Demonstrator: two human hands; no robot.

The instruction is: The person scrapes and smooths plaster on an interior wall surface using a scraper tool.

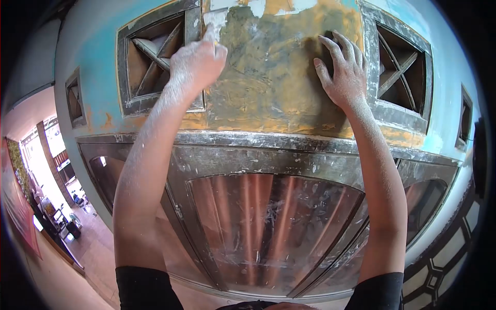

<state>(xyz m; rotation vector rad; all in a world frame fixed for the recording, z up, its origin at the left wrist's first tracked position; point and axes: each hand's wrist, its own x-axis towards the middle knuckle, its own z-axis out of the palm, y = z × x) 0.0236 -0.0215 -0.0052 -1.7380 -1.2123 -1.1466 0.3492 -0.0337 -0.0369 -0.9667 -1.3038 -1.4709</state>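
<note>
My left hand (199, 64) is raised to the top left of a patchy brown and ochre wall panel (279, 77). Its fingers are curled and the index finger points up along the panel edge. A small yellow spot shows between the fingers, but what the hand grips is mostly hidden. White dust covers the hand and forearm. Fingers spread, my right hand (343, 72) rests against the right side of the same panel, holding nothing, and it too is dusty. Bare white patches (256, 7) show along the panel's top.
Wooden vents with crossed slats flank the panel, a left vent (155, 57) and a right vent (398, 67). Below runs a worn dark wooden frame (268, 147) over glass panes with a reddish curtain (248, 222) behind. Turquoise wall (98, 93) surrounds them. A bright doorway (49, 155) lies far left.
</note>
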